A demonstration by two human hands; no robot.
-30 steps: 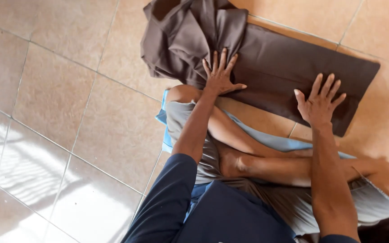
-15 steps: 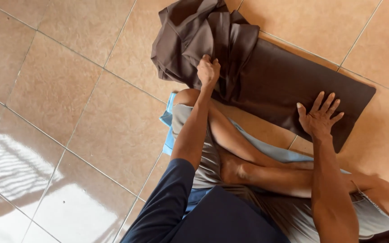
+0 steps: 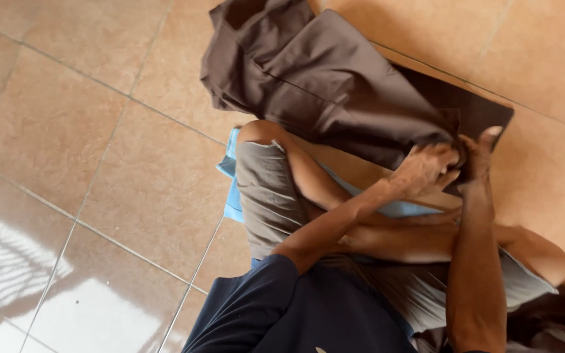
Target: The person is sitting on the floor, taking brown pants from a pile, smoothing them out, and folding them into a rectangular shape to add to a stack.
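Both hands meet at the right-hand end of a brown garment [image 3: 335, 85] spread on the tiled floor [image 3: 99, 163]. Reaching across the body, the left hand [image 3: 426, 168] has its fingers curled shut around a bunch of the brown cloth. Just beside it, the right hand [image 3: 477, 151] presses against the same gathered edge with its thumb raised; whether its fingers are clamped on the cloth cannot be told, since they are hidden behind the fabric. The garment lies on the floor in front of the person's crossed legs, its bulk heaped and creased toward the upper left, with a flatter, darker strip running out under the hands to the right. A second ago both hands lay flat and spread on the cloth, well apart, the left near the heaped end and the right near the far end. Half a second ago the left hand had closed on the heap while the right still lay flat. Now the left arm has swung across and carried the heaped portion over the flat part, so the cloth looks doubled over on itself and the far end is mostly covered. The person sits cross-legged in grey shorts [image 3: 266, 189] and a dark blue shirt [image 3: 282, 314], on a light blue mat [image 3: 231, 189].
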